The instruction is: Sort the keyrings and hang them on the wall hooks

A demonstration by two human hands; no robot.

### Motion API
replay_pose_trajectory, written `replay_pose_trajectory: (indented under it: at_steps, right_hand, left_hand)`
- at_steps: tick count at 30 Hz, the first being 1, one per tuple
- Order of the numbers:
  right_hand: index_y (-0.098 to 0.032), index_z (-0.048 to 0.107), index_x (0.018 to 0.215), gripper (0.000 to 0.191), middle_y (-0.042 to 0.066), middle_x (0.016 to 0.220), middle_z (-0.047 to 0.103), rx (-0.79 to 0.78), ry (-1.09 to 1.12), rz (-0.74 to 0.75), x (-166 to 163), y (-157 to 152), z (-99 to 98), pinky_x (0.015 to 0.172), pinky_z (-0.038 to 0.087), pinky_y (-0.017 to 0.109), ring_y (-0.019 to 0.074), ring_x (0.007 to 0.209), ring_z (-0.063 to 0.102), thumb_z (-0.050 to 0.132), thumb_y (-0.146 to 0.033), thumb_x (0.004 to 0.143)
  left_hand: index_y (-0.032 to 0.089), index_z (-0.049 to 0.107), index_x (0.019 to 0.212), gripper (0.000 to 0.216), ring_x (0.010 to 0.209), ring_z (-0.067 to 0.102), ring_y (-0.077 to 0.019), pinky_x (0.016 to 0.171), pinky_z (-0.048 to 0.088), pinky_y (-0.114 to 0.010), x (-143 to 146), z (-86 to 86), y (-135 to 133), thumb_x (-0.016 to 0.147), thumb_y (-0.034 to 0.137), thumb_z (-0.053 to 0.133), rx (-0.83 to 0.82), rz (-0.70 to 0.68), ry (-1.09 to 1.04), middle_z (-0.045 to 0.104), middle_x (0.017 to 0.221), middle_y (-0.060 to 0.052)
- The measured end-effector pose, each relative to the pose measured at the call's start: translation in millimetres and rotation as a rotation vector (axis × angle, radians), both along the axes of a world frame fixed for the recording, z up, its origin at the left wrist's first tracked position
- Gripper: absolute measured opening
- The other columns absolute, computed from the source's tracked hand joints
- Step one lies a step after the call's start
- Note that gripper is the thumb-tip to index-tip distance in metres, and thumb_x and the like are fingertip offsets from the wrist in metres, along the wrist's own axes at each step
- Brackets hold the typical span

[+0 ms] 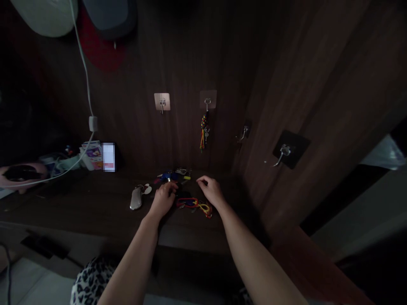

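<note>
Two bare forearms (133, 267) come from the bottom of the view, past a leopard-print cloth (90, 284), and reach to a dark wooden shelf (95, 214). The left hand (163, 200) is curled down at the edge of a small heap of keys (173, 177) with blue tags, but its fingers cover what is under them, so I cannot tell if it grips something. The right hand (211, 191) is loosely half open with nothing visible inside, just above a red and yellow cord lanyard (194, 206). A silver oval key fob (136, 198) lies beside the left hand. On the wall behind, a beaded keychain (203, 131) hangs from a metal hook (207, 102).
</note>
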State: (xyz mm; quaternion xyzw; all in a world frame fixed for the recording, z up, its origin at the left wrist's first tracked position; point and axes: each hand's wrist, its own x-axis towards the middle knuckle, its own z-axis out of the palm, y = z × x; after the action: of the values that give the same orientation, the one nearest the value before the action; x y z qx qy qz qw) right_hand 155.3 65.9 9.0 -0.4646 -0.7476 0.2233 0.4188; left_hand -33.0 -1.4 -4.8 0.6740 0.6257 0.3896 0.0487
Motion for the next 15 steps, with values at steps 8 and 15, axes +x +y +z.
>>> replay_pose_trajectory:
  at_steps: [8, 15]
  right_hand:
    - [-0.020, 0.066, 0.072, 0.018, 0.000, 0.071, 0.066, -0.149, -0.079, 0.202, 9.7, -5.9, 11.1, 0.068, 0.040, 0.027, 0.0160, 0.071, 0.059, 0.057, -0.035, 0.072]
    - [-0.023, 0.067, 0.068, 0.010, 0.000, 0.081, 0.066, -0.074, -0.356, 0.321, 8.6, -11.0, 11.6, 0.079, 0.035, 0.034, 0.0186, 0.085, 0.056, 0.064, -0.032, 0.066]
  left_hand:
    - [0.021, 0.059, 0.082, 0.023, 0.085, 0.056, -0.0209, 0.075, 0.040, -0.032, -6.6, 4.7, -2.4, 0.070, 0.009, 0.044, -0.006, 0.293, -0.019, 0.065, 0.085, -0.003]
    - [0.023, 0.060, 0.083, 0.029, 0.093, 0.055, -0.0251, 0.078, 0.038, -0.038, -5.8, 11.7, -8.8, 0.070, 0.007, 0.040, -0.012, 0.431, -0.001, 0.067, 0.089, -0.002]
